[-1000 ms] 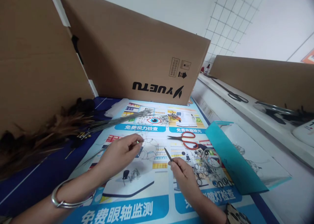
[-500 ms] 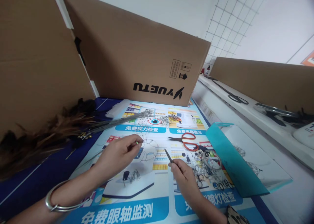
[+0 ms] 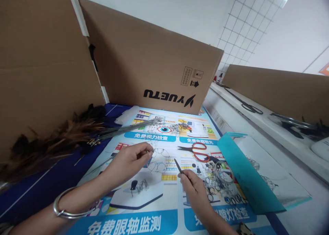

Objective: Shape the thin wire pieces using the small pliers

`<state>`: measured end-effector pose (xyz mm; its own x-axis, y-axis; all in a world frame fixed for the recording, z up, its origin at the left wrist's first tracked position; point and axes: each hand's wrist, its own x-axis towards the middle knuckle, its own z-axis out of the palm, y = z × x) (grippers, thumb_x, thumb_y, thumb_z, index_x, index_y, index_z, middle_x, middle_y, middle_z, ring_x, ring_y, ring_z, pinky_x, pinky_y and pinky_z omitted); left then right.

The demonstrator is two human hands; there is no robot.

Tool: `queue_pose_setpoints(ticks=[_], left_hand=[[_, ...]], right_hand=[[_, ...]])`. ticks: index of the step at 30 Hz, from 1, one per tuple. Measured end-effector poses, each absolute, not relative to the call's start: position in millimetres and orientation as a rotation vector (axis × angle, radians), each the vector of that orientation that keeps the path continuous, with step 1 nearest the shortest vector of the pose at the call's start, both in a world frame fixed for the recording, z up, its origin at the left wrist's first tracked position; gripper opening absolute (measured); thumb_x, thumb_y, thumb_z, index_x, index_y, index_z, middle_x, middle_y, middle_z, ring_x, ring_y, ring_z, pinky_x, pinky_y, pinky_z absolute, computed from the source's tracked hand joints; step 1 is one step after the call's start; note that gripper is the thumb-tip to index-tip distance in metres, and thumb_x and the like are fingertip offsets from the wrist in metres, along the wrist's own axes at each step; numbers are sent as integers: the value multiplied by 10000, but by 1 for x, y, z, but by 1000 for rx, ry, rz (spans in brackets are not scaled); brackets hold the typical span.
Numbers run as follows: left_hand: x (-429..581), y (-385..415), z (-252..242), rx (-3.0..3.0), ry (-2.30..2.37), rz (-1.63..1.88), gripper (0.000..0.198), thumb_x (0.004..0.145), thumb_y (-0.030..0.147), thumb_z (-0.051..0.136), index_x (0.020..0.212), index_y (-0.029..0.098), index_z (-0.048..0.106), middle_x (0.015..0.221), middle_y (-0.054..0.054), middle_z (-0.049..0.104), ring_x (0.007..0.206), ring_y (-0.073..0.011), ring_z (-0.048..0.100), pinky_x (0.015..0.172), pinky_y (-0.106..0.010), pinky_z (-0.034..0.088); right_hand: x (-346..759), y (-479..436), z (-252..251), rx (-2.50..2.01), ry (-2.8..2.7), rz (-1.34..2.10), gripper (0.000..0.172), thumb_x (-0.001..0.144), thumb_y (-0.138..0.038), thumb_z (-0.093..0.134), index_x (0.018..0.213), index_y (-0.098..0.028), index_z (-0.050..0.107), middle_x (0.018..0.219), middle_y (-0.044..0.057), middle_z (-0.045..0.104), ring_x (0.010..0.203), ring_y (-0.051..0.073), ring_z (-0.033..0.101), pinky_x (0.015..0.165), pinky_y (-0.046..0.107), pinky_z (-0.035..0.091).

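My left hand [image 3: 137, 157] is closed in a pinch above the printed sheet [image 3: 169, 194], a silver bangle [image 3: 59, 204] on its wrist. A thin looped wire [image 3: 167, 156] runs out from its fingertips over the sheet. My right hand [image 3: 194, 187] grips a slim dark pointed tool, seemingly tweezers [image 3: 178, 165], its tip up and toward the left hand. The tip stands apart from the wire. Beyond the right hand lie red-handled scissors [image 3: 200, 152], blades pointing left. Beside that hand is a tangle of wire coils and small dark rings [image 3: 221, 180].
A turquoise open box [image 3: 246, 176] with wire pieces stands at right. Brown feathers [image 3: 61, 135] and a bundle of thin straight wires [image 3: 131, 126] lie at left. Cardboard [image 3: 154, 56] walls the back and left. A white ledge [image 3: 257, 115] carries black scissors [image 3: 250, 108].
The whole view has shifted slightly, so everything sits a little further right. Both hands keep nearly the same pose over the sheet, with the same things in them.
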<state>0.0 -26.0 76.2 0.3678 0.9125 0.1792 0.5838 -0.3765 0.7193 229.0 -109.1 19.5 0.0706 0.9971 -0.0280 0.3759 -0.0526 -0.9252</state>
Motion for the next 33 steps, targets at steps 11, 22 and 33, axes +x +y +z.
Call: queue_pose_setpoints(ticks=[11,22,33], left_hand=[[0,-24,77,2005,1250,805,220,817,356,431,786,196,579,663,15,577,639,-150,520,581,-232,378],[0,-25,79,2009,1236,792,222,819,358,432,795,196,582,659,12,585,632,-151,518,582,-237,385],[-1,-27,77,2021,1227,792,190,833,327,440,805,201,578,651,22,579,611,-139,507,567,-224,371]], right_hand=[[230,-108,17,-1526,-1435,983,291,862,-422,438,763,-173,552,603,-34,437,557,108,405,498,206,318],[230,-109,17,-1529,-1437,983,299,861,-429,436,760,-172,551,611,-29,439,569,109,417,505,202,334],[231,-108,17,-1549,-1445,986,270,863,-400,442,790,-170,561,610,-31,443,562,106,409,503,204,324]])
